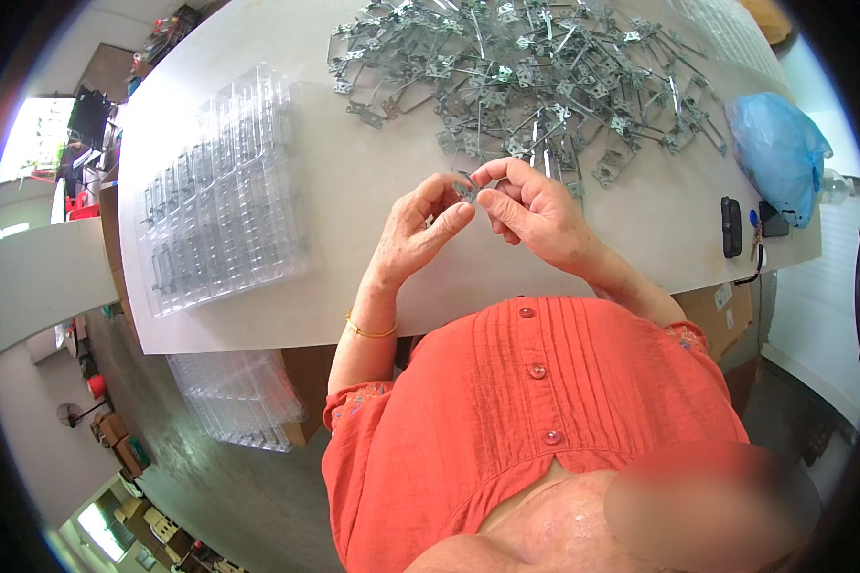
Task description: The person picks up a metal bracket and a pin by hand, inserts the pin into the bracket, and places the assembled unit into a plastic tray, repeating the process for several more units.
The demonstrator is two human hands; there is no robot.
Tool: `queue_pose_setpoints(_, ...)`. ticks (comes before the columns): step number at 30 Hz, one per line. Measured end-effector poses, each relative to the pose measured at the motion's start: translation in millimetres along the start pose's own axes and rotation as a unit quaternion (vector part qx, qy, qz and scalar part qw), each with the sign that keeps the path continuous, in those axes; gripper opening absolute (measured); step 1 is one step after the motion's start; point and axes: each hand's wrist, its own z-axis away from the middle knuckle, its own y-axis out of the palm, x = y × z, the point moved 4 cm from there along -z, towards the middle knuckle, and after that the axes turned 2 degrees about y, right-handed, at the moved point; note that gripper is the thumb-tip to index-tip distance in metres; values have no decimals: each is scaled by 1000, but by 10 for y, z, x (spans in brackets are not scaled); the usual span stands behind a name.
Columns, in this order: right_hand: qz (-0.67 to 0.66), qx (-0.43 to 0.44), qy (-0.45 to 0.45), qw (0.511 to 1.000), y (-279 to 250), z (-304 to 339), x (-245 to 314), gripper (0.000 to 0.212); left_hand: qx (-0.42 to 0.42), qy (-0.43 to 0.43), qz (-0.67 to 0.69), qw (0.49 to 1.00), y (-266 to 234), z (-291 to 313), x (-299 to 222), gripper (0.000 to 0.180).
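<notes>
A small metal bracket-like part is pinched between my two hands over the near middle of the white table. My left hand grips it with thumb and fingers from the left. From the right, my right hand closes on the same part, its thumb and forefinger meeting the left fingertips. Much of the part is hidden by my fingers. Just beyond my hands spreads a big heap of similar metal parts with thin rods and flat plates. Left of them lies a clear plastic blister tray with metal parts in some of its pockets.
A blue plastic bag sits at the table's right side, with a black case and keys near it. More clear trays stand below the table's left front edge. A cardboard box is under the right edge.
</notes>
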Motion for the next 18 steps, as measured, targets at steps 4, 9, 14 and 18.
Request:
queue_pose_setpoints(4, -17, 20, -2, 1000, 0, -23, -48, 23, 13, -1, -35, 999, -6, 11, 11, 33)
queue_pose_setpoints(9, 7, 6, 4, 1000, -8, -22, -5, 18, 17, 48, -100, 994, 57, 7, -23, 28)
queue_pose_setpoints(14, 85, -32, -15, 996, -22, 20, -9, 13, 35, 50, -123, 991, 90, 0, -40, 29)
queue_pose_setpoints(18, 220, -126, -117, 960, -53, 22, 70, 17, 74, 52, -143, 986, 102, 10, -38, 29)
